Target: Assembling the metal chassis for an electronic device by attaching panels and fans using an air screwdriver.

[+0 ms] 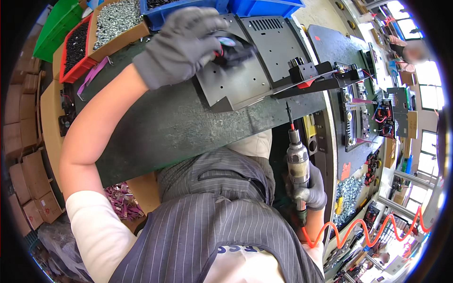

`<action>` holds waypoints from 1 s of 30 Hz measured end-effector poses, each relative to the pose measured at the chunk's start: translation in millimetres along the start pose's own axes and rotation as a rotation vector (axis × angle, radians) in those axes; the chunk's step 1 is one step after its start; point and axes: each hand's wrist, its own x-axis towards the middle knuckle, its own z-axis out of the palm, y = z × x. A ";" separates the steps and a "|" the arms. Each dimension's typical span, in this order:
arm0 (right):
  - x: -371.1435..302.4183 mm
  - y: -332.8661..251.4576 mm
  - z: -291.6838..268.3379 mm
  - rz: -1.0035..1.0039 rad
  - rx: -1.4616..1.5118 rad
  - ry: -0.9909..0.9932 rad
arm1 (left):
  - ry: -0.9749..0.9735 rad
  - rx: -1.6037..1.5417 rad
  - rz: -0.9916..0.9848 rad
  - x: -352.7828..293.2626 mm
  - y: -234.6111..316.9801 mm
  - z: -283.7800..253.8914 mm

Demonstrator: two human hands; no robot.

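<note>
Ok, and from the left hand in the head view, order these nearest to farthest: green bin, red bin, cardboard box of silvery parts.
From the left hand:
1. Cardboard box, to its left
2. Red bin, left of the box
3. Green bin, beyond the red one

Left glove [177, 52] at 11 o'clock, right glove [312, 189] at 4: both gray. Part [236, 53] at 12: black, some red. Driver [297, 162]: silver; hose [370, 245] orange-red. Panel [236, 89] at 12: dark gray. Green bin [52, 35], red bin [84, 72] at 10. Vest [188, 231]: dark, pale pinstripes.
</note>
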 end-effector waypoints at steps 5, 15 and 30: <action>8.4 -25.4 -2.2 0.040 -0.036 -0.017 | 0.009 -0.624 -0.454 12.6 3.0 -20.3; 12.8 -43.3 -6.4 0.156 -0.120 0.011 | -0.635 -1.371 -0.943 33.5 63.4 6.0; 1.0 -30.7 -8.7 0.198 0.004 0.099 | -0.681 -1.390 -0.906 48.0 46.5 25.1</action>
